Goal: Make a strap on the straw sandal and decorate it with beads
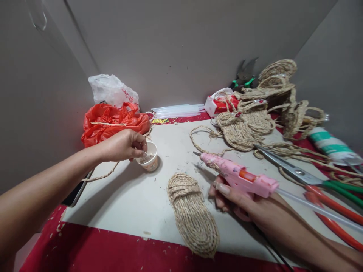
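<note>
My right hand (235, 200) is wrapped round a pink hot glue gun (227, 168), its nozzle pointing left above the white board. A clear glue stick (314, 207) sticks out of the gun's back end. My left hand (133, 145) reaches over a small paper cup (153, 163), fingertips pinched together at its near rim. Whatever those fingers hold is too small to make out; small pale bits lie in the cup. Between the hands, a small woven straw slipper (195, 215) lies flat on the board, with a braided strap across its upper end.
Orange-handled and green-handled cutting tools (300, 173) lie at right, below a heap of straw slippers and cord (246, 128). Pruning shears (245, 75) lean on the back wall. Glue sticks (178, 110) lie at the back; an orange plastic bag (113, 121) sits left, partly over a phone (76, 194).
</note>
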Available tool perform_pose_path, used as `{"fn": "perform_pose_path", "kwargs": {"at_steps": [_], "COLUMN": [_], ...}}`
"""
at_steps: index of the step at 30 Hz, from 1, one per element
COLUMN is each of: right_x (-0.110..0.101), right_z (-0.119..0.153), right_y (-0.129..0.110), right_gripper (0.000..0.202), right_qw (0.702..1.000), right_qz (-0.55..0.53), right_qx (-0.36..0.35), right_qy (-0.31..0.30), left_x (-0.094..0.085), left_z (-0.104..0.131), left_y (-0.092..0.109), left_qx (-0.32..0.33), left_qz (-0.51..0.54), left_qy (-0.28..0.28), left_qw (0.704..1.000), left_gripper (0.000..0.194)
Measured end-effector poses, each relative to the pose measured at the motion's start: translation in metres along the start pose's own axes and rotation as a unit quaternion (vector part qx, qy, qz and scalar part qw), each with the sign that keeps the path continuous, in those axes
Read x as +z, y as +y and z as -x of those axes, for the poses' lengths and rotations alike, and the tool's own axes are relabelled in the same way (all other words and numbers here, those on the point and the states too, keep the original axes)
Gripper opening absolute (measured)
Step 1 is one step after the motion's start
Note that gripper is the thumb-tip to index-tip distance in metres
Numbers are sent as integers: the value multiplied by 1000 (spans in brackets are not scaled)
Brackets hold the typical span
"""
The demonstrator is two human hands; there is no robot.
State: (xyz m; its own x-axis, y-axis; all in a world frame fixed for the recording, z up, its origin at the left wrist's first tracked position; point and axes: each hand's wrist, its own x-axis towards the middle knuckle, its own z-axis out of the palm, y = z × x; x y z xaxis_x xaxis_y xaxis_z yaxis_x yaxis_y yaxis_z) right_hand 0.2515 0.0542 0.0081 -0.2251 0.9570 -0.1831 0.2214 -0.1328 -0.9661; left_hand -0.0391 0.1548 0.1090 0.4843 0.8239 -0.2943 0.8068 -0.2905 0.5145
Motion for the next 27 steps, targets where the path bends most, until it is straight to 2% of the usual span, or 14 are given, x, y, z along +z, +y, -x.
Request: {"fn": "perform_pose_path", "kwargs": {"at_steps": [5, 10, 16, 20, 24, 27], "right_x": [0, 1, 2, 1, 2, 3], "right_z": [0, 1, 2, 2, 2, 5], "right_y": [1, -4, -11, -12, -15, -14], "right_gripper": [72, 70, 63, 64, 55, 41], "right_qw": [1000, 1000, 999, 999, 998, 999], "right_qz": [-22, -17, -34, -47, -64, -53], "right_qx": [19, 16, 9, 19, 17, -2], "right_qy": [-11, -4, -8, -12, -14, -10], "left_x": [3, 4, 2, 2, 4, 7], "left_z": [1, 1, 4, 6, 7, 10], "left_y": [-4, -3, -11, -16, -15, -8], "left_qx": [-4, 6, 8, 9, -4, 0], "left_qz": [40, 59, 141, 159, 170, 191], "left_qy": [27, 52, 39, 49, 65, 102], "left_qw": [999, 997, 989, 986, 983, 976], "left_gripper": [14, 19, 12, 16, 17, 15]}}
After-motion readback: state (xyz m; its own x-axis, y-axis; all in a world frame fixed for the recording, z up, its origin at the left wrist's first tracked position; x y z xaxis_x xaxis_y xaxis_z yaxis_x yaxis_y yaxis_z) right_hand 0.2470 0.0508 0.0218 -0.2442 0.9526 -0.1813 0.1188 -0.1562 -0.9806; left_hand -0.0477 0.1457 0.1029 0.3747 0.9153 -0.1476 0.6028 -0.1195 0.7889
